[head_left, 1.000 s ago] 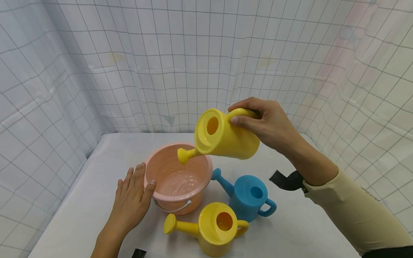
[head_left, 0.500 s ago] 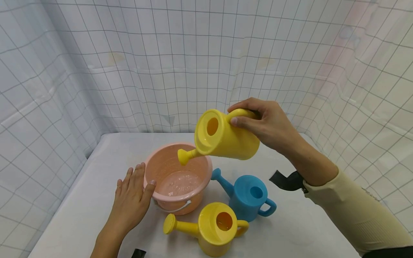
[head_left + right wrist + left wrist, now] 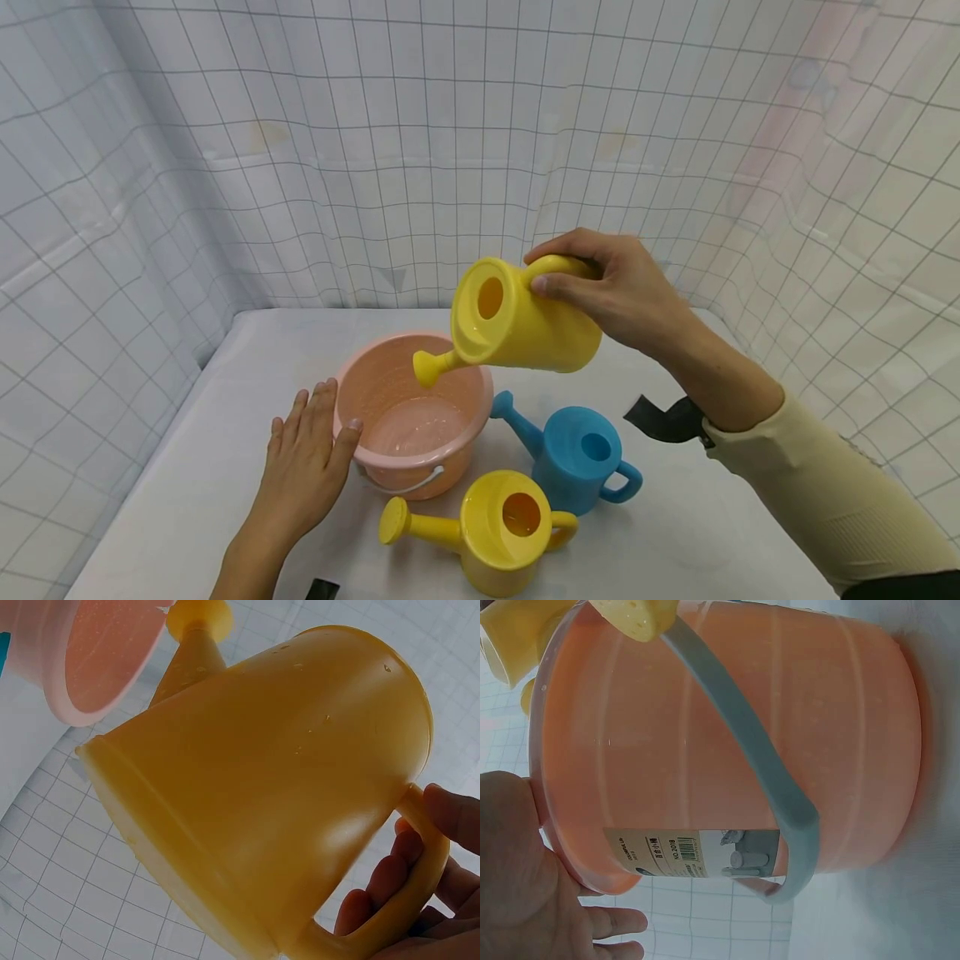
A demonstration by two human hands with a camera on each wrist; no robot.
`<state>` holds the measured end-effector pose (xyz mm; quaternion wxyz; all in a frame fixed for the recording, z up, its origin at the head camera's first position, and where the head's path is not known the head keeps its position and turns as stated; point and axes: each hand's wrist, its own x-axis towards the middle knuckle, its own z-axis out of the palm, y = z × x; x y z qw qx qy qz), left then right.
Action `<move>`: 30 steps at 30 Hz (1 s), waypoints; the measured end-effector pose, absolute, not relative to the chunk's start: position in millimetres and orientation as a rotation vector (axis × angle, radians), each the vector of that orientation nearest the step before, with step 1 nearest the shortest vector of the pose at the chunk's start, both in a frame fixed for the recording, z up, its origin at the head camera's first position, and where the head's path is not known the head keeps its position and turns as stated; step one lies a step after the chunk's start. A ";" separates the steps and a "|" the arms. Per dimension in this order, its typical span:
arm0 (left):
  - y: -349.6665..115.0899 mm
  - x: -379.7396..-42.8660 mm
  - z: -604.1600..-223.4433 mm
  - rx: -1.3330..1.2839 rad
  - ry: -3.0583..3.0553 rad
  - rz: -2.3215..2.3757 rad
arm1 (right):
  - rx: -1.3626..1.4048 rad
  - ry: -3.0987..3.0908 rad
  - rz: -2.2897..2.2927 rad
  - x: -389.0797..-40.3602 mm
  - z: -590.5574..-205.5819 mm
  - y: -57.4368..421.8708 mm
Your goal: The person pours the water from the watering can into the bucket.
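My right hand (image 3: 618,287) grips the handle of a yellow watering can (image 3: 536,325), fingers curled round it in the right wrist view. That can is tipped to the left, its round spout head hanging over a pink bucket (image 3: 444,458). Shallow water lies on the bucket's bottom. With fingers spread and mostly straight, my left hand (image 3: 307,467) rests against the bucket's left rim. In the left wrist view its thumb and palm meet the rim (image 3: 544,787). Water drops dot the held can (image 3: 300,742).
A second yellow watering can (image 3: 498,533) stands in front of the bucket, with water inside. Right of the bucket is a blue watering can (image 3: 577,458), its spout pointing at the bucket. A grid-patterned curtain (image 3: 480,150) rises behind the white table (image 3: 675,533).
The held watering can has tipped slightly further, its spout head a little lower. Ripples on the bucket's water have calmed. My left hand stays in place.
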<state>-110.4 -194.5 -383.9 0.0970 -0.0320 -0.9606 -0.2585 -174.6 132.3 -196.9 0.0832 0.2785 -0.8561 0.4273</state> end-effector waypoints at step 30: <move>-193.8 -110.2 -384.4 -0.091 -2.839 -0.764 | 0.859 -2.582 1.217 -175.7 -196.8 127.1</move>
